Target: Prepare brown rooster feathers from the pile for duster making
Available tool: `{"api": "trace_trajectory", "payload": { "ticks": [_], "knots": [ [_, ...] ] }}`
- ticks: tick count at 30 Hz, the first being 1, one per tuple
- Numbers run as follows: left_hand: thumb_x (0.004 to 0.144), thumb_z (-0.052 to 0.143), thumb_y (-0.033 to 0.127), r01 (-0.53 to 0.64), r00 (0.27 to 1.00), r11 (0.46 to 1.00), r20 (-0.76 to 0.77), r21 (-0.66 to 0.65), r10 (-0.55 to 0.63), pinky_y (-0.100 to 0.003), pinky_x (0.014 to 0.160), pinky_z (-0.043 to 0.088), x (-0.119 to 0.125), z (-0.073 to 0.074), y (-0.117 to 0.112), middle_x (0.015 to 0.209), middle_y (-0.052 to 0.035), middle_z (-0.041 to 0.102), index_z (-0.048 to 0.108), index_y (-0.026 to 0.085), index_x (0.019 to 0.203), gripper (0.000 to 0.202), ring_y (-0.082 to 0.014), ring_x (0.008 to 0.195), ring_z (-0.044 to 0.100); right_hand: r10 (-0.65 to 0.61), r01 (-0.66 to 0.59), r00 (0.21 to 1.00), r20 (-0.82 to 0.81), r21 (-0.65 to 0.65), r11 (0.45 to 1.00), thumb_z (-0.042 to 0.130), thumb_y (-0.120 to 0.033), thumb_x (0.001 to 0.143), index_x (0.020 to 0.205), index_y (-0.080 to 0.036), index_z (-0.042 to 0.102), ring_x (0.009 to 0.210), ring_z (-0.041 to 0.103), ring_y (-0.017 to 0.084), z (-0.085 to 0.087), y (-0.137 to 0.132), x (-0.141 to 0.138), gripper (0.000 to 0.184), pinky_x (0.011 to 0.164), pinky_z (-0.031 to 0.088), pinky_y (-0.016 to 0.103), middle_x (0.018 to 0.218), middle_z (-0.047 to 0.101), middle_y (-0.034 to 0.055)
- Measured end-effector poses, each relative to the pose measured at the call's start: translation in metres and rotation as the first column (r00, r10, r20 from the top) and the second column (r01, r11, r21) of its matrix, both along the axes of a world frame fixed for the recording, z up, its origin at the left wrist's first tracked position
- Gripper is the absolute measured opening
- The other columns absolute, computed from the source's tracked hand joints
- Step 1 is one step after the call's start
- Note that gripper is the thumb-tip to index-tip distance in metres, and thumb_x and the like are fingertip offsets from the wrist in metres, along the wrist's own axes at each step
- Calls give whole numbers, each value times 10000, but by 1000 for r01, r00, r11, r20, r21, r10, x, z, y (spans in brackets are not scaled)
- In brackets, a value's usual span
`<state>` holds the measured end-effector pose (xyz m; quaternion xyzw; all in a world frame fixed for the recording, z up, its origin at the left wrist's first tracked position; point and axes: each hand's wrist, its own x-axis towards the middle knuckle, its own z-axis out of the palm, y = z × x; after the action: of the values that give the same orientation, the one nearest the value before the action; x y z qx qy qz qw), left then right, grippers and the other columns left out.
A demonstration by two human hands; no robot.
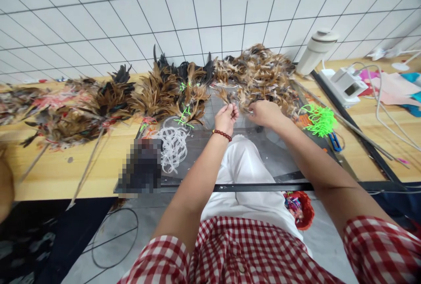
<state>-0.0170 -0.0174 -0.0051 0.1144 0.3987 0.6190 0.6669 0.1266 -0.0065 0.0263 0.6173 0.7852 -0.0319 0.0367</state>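
Observation:
My left hand (226, 118), with a beaded bracelet (222, 135) at the wrist, is closed in a pinch above the dark glass work surface (204, 143). A small tuft of brown feathers (225, 95) shows at its fingertips. Just to the right, my right hand (265, 113) reaches with bent fingers to the front edge of a large pile of brown feathers (263, 69). Its fingertips are partly hidden and blurred, so what they hold cannot be made out. Left of my hands stand bundles of brown and black feathers (158, 91), some with green ties (186, 117).
A tangle of clear strips (173, 148) lies at left, bright green strands (319, 119) at right beside a blue tool (335, 142). Farther right are a white bottle (317, 51), a power strip (342, 86) and cables. Feathered sticks (87, 170) overhang the left table edge. A red basket (304, 209) sits below.

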Motion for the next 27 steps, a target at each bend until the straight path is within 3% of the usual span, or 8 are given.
{"api": "trace_trajectory", "payload": {
  "ticks": [7,10,11,13,14,16,20,27],
  "knots": [
    [1025,584,111,9,1000,1000,-10,-9,-9,-180,695,472,0,0,0,671,29,646,665,134,813,227,-41,600,582,57,-53,998,-39,104,993,551,-206,942,1112,-121,791,1103,748,371,-16,1,-8,306,802,541,393,1206,774,243],
    [1023,579,101,-1,1000,1000,-5,4,1,-191,693,469,-1,1,0,665,25,645,665,129,805,236,-47,597,589,-25,70,904,-427,90,993,605,-150,866,831,-158,741,865,722,253,-19,14,3,140,730,495,320,909,784,141],
    [1021,581,98,-5,1000,1000,-4,8,5,-196,704,478,-1,1,0,667,21,649,665,125,801,238,-49,600,598,-87,125,768,-635,16,992,630,-159,836,750,-172,691,743,669,197,-19,19,8,106,668,465,286,792,742,92],
    [1014,589,94,-9,1000,1000,-7,14,9,-206,752,507,-1,1,-1,685,11,667,668,118,797,232,-52,622,625,-253,109,335,-908,-230,967,689,-204,768,658,-188,595,549,505,105,-18,27,18,145,533,361,230,653,638,15],
    [1011,594,94,-6,1000,1000,-10,18,7,-213,786,522,-1,1,-1,699,5,680,669,116,800,225,-54,638,642,-331,43,138,-933,-329,944,726,-227,727,639,-188,569,496,431,74,-17,29,22,184,483,297,213,629,609,-4],
    [1004,607,99,3,1000,1000,-23,26,-3,-231,847,547,0,1,-2,732,-7,707,676,113,815,202,-59,671,672,-424,-90,-73,-903,-418,904,810,-249,633,624,-184,547,445,334,32,-16,29,26,271,434,194,195,603,583,-29],
    [989,635,100,54,995,998,-82,16,-53,-249,870,566,2,4,-5,748,-19,739,682,112,823,174,-72,681,700,-423,-179,-158,-892,-396,901,925,-285,532,632,-191,524,416,260,1,-17,20,15,424,426,142,177,526,485,-90],
    [966,667,97,223,958,975,-189,8,-218,-281,793,551,5,3,-8,700,-43,741,687,118,768,200,-120,639,709,-321,-51,-173,-931,-317,947,927,-402,471,680,-187,637,418,297,21,-22,7,-10,416,439,150,208,480,496,-77]
  ]
}}
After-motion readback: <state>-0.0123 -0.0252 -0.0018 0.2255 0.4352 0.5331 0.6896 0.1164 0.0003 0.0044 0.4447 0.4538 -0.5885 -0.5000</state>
